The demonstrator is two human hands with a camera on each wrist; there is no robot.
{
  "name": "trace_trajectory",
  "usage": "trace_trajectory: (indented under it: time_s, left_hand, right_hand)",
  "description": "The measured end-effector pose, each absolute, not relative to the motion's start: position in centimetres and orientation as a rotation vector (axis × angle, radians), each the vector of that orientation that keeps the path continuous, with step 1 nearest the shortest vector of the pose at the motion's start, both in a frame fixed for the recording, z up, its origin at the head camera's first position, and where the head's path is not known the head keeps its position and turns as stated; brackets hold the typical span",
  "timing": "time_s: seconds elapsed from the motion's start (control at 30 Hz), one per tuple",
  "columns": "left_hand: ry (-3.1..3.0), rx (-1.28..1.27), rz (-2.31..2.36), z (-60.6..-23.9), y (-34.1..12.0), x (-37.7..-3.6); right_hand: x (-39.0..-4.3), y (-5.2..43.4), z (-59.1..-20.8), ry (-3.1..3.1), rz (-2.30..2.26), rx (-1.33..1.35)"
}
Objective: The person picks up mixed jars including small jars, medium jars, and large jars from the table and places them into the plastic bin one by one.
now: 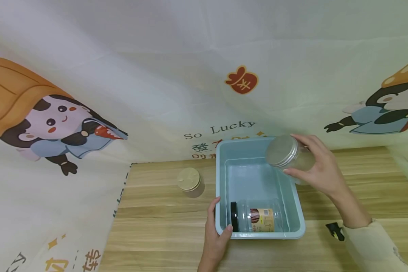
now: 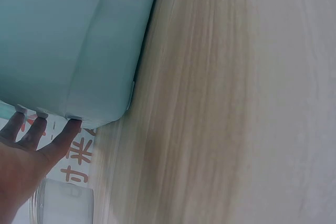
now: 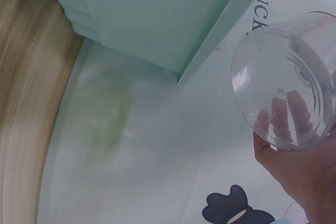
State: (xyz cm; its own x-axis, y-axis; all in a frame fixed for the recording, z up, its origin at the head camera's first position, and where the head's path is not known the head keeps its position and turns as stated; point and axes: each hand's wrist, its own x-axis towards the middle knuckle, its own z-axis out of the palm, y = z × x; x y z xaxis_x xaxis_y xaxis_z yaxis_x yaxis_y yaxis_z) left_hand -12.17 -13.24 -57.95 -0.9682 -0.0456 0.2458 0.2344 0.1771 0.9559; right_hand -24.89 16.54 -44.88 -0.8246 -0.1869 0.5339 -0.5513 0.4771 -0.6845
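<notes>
My right hand (image 1: pixel 323 172) grips a clear jar with a silver lid (image 1: pixel 283 152), tilted over the right back side of a light blue plastic tub (image 1: pixel 246 177). In the right wrist view the jar's round see-through base (image 3: pixel 273 72) shows, with fingers visible through it. My left hand (image 1: pixel 215 240) holds the tub at its front left corner, its thumb at the front rim and its fingers on the outer wall (image 2: pixel 52 72). Inside the tub, along the front, a clear jar with a black lid and a brown label (image 1: pixel 261 220) lies on its side.
Left of the tub, a smaller jar with a gold-coloured lid (image 1: pixel 189 179) stands on the wooden table (image 1: pixel 156 219). A small black item (image 1: pixel 334 231) lies by the right sleeve. Printed cloth (image 1: pixel 156 94) hangs behind the table and at its sides.
</notes>
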Motion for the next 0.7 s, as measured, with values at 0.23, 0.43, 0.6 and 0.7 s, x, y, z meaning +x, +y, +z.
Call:
trace_trajectory:
  time_s: [0.23,0.43,0.6,0.7]
  left_hand:
    - [-2.243,-0.182,-1.838,-57.9,-13.2,-12.2]
    - [-2.214,-0.200,-1.877,-57.8,-13.1,-12.3]
    - [-2.203,-0.209,-1.864,-57.9,-13.1,-12.3]
    - [-2.205,-0.202,-1.860,-58.0,-13.2,-12.2]
  right_hand:
    - [-25.3,15.8,-44.6,-2.390,1.284,0.653]
    - [-25.3,15.5,-44.3,-2.409,1.283,0.671]
    - [-25.5,15.1,-44.3,-2.431,1.278,0.722]
    - [-25.8,14.6,-44.3,-2.470,1.263,0.767]
